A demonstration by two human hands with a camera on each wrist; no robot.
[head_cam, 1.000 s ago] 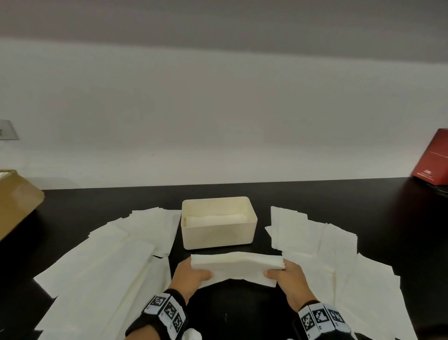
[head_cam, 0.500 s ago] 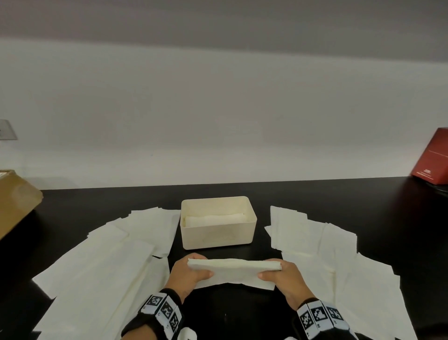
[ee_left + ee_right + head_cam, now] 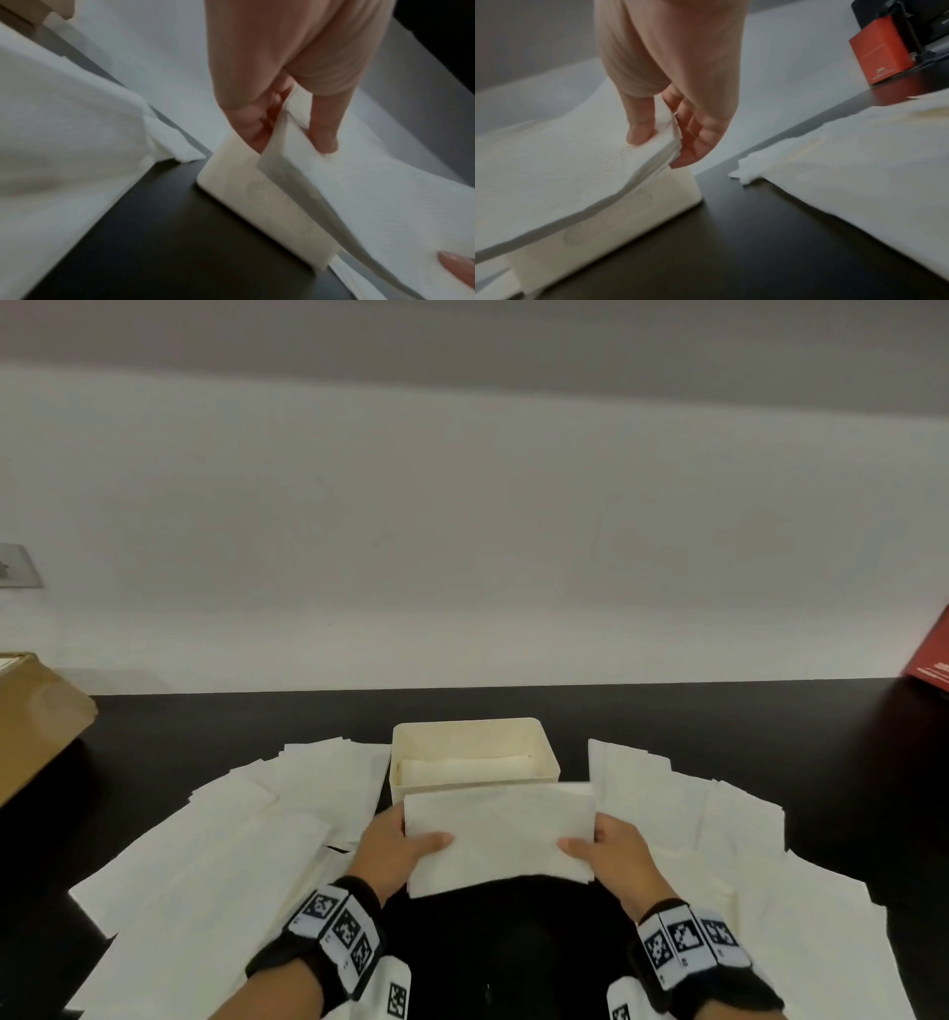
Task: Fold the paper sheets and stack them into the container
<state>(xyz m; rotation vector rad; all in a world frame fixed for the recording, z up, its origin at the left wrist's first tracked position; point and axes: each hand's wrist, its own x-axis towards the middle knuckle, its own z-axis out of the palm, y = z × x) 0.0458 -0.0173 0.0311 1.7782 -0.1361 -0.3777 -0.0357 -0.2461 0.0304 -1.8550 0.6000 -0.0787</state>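
Nearest the person, the left hand (image 3: 395, 850) and right hand (image 3: 611, 852) hold the folded sheet (image 3: 500, 834) clear of the black surface (image 3: 513, 942), close to its near edge. Each grip is clamped on one short end of the sheet: thumb on top, fingers underneath. In the left wrist view the thumb (image 3: 322, 130) presses the top layer while the fingers (image 3: 253, 130) curl below the edge. The right wrist view shows the same pinch at the opposite end, with several stacked layers visible at that edge.

The sheet's long axis runs left to right, parallel to the near edge. Its far long edge overlaps the front wall of the container (image 3: 472, 742).

The container stands just beyond, toward the middle of the surface, long axis also left to right. A folded sheet in the container (image 3: 464, 768) lies with the same orientation.

Loose unfolded sheets on the left (image 3: 221, 839) and loose unfolded sheets on the right (image 3: 719, 824) flank the container, spreading toward the near corners.
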